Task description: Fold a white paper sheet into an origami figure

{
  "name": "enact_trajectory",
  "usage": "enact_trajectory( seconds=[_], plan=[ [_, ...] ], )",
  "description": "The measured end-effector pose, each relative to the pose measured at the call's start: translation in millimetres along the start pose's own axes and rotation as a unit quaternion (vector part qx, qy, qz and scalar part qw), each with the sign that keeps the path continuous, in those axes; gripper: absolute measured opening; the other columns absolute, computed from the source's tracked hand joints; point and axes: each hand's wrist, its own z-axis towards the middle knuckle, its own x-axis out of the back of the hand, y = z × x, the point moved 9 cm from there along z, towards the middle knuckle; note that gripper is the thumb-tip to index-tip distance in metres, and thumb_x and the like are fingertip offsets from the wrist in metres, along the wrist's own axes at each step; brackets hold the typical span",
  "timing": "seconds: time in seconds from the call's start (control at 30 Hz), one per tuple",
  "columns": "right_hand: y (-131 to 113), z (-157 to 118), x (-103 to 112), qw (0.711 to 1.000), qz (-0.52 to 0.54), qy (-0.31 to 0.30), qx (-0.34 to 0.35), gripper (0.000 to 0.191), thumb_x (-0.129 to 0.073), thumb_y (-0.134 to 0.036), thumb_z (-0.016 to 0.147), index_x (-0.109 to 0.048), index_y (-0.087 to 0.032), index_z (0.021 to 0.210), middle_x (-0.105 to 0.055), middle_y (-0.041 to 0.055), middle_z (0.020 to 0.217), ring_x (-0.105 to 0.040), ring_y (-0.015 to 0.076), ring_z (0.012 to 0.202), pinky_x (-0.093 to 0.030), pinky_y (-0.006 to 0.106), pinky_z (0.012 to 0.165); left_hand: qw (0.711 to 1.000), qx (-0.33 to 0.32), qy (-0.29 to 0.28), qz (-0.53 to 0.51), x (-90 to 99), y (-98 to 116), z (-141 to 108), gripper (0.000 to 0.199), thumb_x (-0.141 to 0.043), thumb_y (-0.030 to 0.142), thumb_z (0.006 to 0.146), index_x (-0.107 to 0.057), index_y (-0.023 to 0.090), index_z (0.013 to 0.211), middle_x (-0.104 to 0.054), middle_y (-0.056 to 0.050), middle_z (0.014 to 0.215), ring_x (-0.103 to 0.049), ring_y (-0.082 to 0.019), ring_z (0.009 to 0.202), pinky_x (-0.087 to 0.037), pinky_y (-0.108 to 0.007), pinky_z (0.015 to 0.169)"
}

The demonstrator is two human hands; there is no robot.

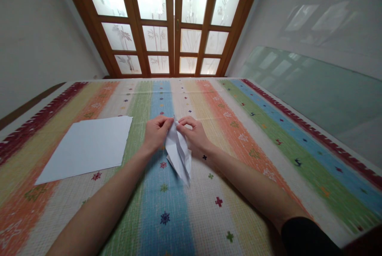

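A folded white paper (179,150), narrow and pointed with several layered flaps, is held between my two hands over the striped tablecloth (155,208). At its upper left edge, my left hand (157,130) pinches the paper between thumb and fingers. Opposite it, my right hand (193,130) grips the upper right edge in a similar pinch, the fingertips of both hands close together at the top. The paper's lower point hangs toward me. Part of its top is hidden behind the fingers.
To the left of my forearm lies a small stack of flat white sheets (89,144) with uneven right edges. Beyond the table's far edge stand wooden doors (173,29) with frosted panes. A glass panel (316,85) leans along the right wall.
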Motion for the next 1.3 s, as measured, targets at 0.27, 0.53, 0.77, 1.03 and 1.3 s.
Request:
enact_trajectory(
  seconds=[0.27, 0.53, 0.77, 1.03, 1.3],
  plan=[
    [-8, -1, 0, 1.000, -0.010, -0.001, 0.017, 0.026, -0.065, -0.044, 0.085, -0.066, -0.023, 0.070, -0.068, 0.0023, 0.084, -0.063, 0.0164, 0.082, -0.047, 0.034, 0.082, 0.993, -0.089, 0.064, 0.038, 5.9, 17, -9, 0.024, -0.061, 0.032, 0.081, -0.072, 0.019, 0.064, -0.068, -0.002, 0.063, -0.059, -0.016, 0.061, -0.045, -0.028, 0.063],
    [-7, -1, -3, 1.000, -0.003, -0.015, 0.017, 0.025, -0.066, -0.040, 0.085, -0.066, -0.022, 0.068, -0.067, 0.0025, 0.088, -0.062, 0.0163, 0.087, -0.047, 0.035, 0.084, 0.998, -0.029, -0.004, -0.059, -4.6, 5, -2, 0.019, -0.065, 0.035, 0.077, -0.074, 0.019, 0.072, -0.073, -0.003, 0.074, -0.064, -0.016, 0.067, -0.048, -0.028, 0.064],
    [-2, -11, -8, 0.999, -0.028, -0.040, 0.001, 0.014, -0.070, -0.035, 0.084, -0.071, -0.025, 0.075, -0.069, 0.0037, 0.104, -0.061, 0.0187, 0.102, -0.041, 0.041, 0.097, 0.998, -0.017, 0.045, -0.043, 2.7, 4, -1, 0.021, -0.062, 0.034, 0.077, -0.074, 0.019, 0.068, -0.068, 0.000, 0.064, -0.060, -0.014, 0.062, -0.046, -0.027, 0.065],
    [1, -14, -7, 0.997, -0.082, -0.018, -0.004, 0.019, -0.072, -0.036, 0.083, -0.072, -0.026, 0.067, -0.070, 0.0032, 0.103, -0.059, 0.0204, 0.104, -0.041, 0.043, 0.097, 0.996, 0.036, -0.016, -0.084, -7.0, -2, -1, 0.024, -0.064, 0.039, 0.072, -0.074, 0.019, 0.066, -0.073, -0.003, 0.067, -0.063, -0.016, 0.063, -0.047, -0.027, 0.062],
    [4, -19, -9, 0.995, -0.087, -0.053, -0.006, 0.006, -0.074, -0.032, 0.082, -0.076, -0.028, 0.078, -0.069, 0.0032, 0.112, -0.059, 0.0214, 0.110, -0.040, 0.045, 0.100, 0.997, 0.050, 0.016, -0.062, 0.7, -9, 0, 0.029, -0.062, 0.042, 0.076, -0.076, 0.018, 0.067, -0.071, -0.002, 0.063, -0.060, -0.015, 0.057, -0.044, -0.026, 0.056]
  ],
)
